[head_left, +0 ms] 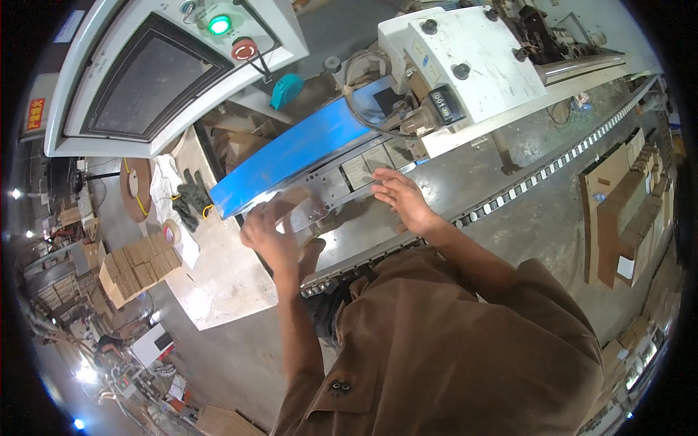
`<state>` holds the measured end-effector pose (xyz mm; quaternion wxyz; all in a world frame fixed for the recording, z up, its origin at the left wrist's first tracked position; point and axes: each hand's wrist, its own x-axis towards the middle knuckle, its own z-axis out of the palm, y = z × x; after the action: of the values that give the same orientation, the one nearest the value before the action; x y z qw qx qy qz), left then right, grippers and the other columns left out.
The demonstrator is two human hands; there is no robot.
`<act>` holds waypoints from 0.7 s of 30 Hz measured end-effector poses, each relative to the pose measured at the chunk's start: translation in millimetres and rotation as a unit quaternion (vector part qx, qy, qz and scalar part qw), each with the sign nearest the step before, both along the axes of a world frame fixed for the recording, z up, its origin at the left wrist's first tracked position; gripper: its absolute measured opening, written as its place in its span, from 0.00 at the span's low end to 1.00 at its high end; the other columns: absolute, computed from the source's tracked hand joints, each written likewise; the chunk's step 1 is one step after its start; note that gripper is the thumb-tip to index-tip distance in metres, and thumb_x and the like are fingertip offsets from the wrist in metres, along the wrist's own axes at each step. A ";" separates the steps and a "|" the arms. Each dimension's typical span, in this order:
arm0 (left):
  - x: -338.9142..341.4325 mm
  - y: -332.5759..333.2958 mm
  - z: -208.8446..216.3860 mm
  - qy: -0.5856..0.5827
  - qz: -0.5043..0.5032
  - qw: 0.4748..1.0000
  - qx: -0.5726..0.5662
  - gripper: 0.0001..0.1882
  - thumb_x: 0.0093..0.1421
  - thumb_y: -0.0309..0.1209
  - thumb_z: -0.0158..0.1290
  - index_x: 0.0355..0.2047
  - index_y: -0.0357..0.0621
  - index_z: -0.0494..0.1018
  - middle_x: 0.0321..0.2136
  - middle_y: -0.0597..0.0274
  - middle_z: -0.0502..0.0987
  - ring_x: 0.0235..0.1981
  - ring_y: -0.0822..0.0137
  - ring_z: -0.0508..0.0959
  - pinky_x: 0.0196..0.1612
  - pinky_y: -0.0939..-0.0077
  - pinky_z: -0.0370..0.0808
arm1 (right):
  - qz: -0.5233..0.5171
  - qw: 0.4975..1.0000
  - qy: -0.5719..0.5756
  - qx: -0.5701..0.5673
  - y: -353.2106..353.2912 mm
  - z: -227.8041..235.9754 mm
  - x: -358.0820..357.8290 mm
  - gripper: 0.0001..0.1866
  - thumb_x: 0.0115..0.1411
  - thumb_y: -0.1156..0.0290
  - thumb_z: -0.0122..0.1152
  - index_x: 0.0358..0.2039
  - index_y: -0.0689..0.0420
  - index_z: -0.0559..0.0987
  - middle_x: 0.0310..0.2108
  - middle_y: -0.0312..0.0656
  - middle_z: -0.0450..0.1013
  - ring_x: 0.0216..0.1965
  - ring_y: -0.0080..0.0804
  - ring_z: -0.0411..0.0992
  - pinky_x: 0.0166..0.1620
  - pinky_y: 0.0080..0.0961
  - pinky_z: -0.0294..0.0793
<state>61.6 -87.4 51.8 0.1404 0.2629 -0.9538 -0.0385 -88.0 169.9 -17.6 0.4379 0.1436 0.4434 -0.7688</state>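
My left hand [273, 236] is raised at the near end of the blue machine guard [291, 160], blurred by motion. A faint brownish smear beside its fingers is too blurred to name, and I cannot make out whether it is held. Just right of this hand lies a clear plastic plate [309, 213] at the end of the metal feed track [336, 187]. Over the track's right part hovers my right hand [407, 205], its fingers apart and nothing in them. Flat pale pieces [356, 173] lie in the track beside its fingertips.
A control panel [156, 80] with a lit green button and a red stop knob stands at upper left. The side table [225, 291] bears dark gloves [193, 200] and a tape roll [171, 232]. Stacked brown blocks [142, 261] sit left; a roller rail [538, 185] runs right.
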 end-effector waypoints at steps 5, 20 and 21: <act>-66.6 62.1 -46.5 -0.004 -0.088 0.996 0.034 0.22 0.58 0.36 0.63 0.54 0.53 0.79 0.50 0.56 0.76 0.56 0.53 0.72 0.66 0.44 0.57 | -0.038 0.997 -0.055 0.043 7.6 -25.3 1.6 0.22 0.74 0.64 0.48 0.64 0.58 0.68 0.63 0.44 0.69 0.61 0.39 0.69 0.67 0.35 0.68; -90.5 51.1 -137.6 0.027 -0.203 0.978 0.048 0.25 0.61 0.27 0.56 0.58 0.65 0.79 0.64 0.84 0.74 0.58 0.67 0.75 0.68 0.47 0.54 | -0.060 0.979 -0.144 -0.133 -51.9 -43.6 0.0 0.34 0.69 0.67 0.58 0.73 0.52 0.57 0.68 0.34 0.62 0.65 0.36 0.66 0.68 0.38 0.66; -89.9 50.6 -136.3 0.014 -0.199 0.979 0.044 0.26 0.60 0.28 0.57 0.59 0.68 0.79 0.64 0.83 0.75 0.58 0.67 0.75 0.68 0.48 0.53 | -0.058 0.979 -0.138 -0.138 -52.5 -37.9 3.1 0.37 0.68 0.68 0.57 0.74 0.52 0.54 0.72 0.32 0.58 0.67 0.36 0.64 0.70 0.39 0.63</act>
<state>-28.3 -36.8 -84.5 0.1312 0.0730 -0.9824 -0.1114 -85.0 117.4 -55.5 0.4650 0.2118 0.2599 -0.8194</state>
